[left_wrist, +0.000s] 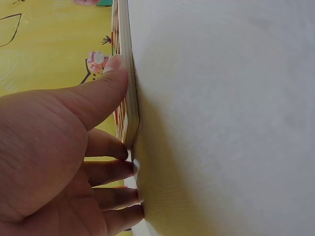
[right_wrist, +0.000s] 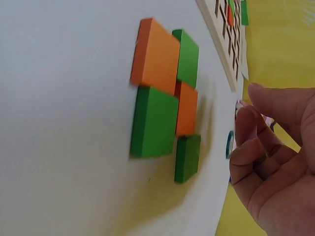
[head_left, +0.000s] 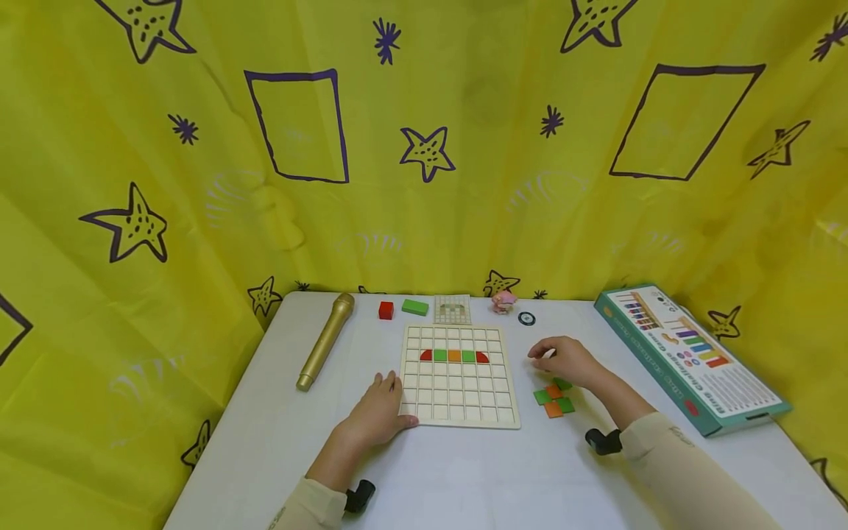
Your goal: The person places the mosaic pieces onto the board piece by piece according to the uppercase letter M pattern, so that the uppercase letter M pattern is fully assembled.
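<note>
Pale wood forms the gridded board [head_left: 458, 405] that lies flat near the middle of the worktop [head_left: 457, 471]. One line of pieces is laid, in the third row from the far edge: a red rounded piece [head_left: 426, 355], a green tile [head_left: 440, 355], an orange tile [head_left: 454, 355], another green tile [head_left: 468, 356] and a second red rounded piece [head_left: 482, 357]. Every other square shows plain wood, so the work looks only partly done. Five loose tiles, three green and two orange, lie bunched beside the board's right edge, one of them an orange square [head_left: 553, 412]. Behind the board, a pattern card [head_left: 453, 310] bears a printed figure too small to read square by square; how much is left cannot be told exactly.

The left hand [head_left: 377, 412] rests at the board's near left corner, thumb along the near edge, the other fingers slightly apart by the left side. The right hand [head_left: 567, 361] hovers just beyond the loose tiles, fingers loosely bent, thumb and forefinger close but apart, with nothing visible between them.

Farther off stand a red block [head_left: 386, 311] and a green block [head_left: 415, 307].
</note>
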Demonstrator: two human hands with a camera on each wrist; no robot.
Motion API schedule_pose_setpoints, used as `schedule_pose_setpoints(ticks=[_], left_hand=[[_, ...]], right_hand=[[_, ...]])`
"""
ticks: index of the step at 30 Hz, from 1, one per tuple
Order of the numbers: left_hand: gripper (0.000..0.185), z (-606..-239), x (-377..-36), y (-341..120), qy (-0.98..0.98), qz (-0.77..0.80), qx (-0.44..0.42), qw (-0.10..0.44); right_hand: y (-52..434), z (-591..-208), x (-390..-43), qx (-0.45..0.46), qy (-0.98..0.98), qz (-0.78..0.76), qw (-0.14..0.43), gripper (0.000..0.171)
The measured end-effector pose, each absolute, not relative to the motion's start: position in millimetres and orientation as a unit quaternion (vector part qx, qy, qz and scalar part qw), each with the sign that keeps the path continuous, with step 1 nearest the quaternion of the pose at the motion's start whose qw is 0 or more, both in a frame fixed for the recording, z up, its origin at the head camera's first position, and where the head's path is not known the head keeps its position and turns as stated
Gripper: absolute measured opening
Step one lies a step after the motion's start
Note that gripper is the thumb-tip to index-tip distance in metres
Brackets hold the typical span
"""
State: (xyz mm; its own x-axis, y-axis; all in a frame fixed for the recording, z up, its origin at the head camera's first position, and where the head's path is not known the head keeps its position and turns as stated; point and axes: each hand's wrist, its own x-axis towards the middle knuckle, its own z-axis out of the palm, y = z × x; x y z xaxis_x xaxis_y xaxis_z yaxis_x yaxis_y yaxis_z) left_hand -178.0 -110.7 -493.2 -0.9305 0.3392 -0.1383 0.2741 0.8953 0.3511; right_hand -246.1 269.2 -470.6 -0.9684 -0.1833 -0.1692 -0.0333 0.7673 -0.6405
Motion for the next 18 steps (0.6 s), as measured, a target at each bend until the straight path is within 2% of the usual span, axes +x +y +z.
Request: schedule_pose_setpoints(ticks=[18], left_hand=[[0.084,-490.1,-178.3,-110.5,0.967,0.170,0.164,0.101]], right_hand=[[301.4,-472.2,-226.6,-0.046,0.931,-0.341,0.120,0.021]])
